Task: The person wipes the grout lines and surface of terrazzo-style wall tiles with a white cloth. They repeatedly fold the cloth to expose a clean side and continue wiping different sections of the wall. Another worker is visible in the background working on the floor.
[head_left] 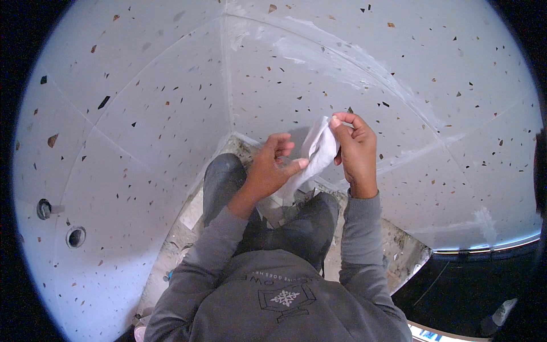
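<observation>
The right hand (359,149) pinches the top of a crumpled white cloth (325,147) in a thumb-and-finger grip; the left hand (270,171) has its thumb against the cloth, fingers spread apart from it. The cloth, its lower end hard to make out, hangs above the person's legs (310,225), before a speckled wall (176,119)

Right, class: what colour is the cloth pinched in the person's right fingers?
The cloth is white, seen best in the head view.

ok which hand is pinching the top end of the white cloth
The right hand: its thumb and finger close on the upper end of the white cloth. The left hand sits lower, its thumb at the cloth's left edge.
</observation>
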Tool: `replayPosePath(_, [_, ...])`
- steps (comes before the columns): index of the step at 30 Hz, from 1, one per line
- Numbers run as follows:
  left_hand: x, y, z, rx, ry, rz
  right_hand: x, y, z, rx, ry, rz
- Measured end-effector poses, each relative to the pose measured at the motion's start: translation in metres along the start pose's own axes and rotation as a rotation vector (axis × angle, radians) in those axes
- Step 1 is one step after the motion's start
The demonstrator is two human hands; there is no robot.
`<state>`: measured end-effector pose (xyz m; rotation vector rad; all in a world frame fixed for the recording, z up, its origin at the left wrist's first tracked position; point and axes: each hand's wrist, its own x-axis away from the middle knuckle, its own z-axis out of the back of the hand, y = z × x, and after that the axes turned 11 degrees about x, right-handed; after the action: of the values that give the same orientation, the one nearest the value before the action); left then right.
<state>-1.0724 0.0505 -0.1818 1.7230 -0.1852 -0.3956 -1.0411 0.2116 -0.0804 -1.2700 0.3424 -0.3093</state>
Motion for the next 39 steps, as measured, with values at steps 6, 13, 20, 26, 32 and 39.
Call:
replayPosePath(6, [-0.009,-0.021,0.001,0.057,-0.168,-0.059,0.004,0.009,0.000,-0.092,-0.129,0.071])
replayPosePath(13, [-0.021,0.015,0.025,-0.011,-0.184,0.058,0.001,0.026,0.027,0.002,-0.064,0.107])
replayPosePath(20, [-0.031,0.033,0.037,-0.393,0.091,-0.075,0.005,0.022,0.028,0.312,-0.466,0.341])
replayPosePath(26, [-0.046,0.019,0.046,0.119,0.092,0.027,0.016,0.051,0.018,0.283,-0.457,0.349])
replayPosePath(32, [-0.028,-0.008,0.027,-0.092,-0.155,-0.150,0.022,0.060,0.023,-0.149,-0.391,0.146])
replayPosePath(39, [0.009,-0.015,0.009,-0.137,-0.326,0.057,0.014,0.057,0.006,-0.155,-0.261,0.046])
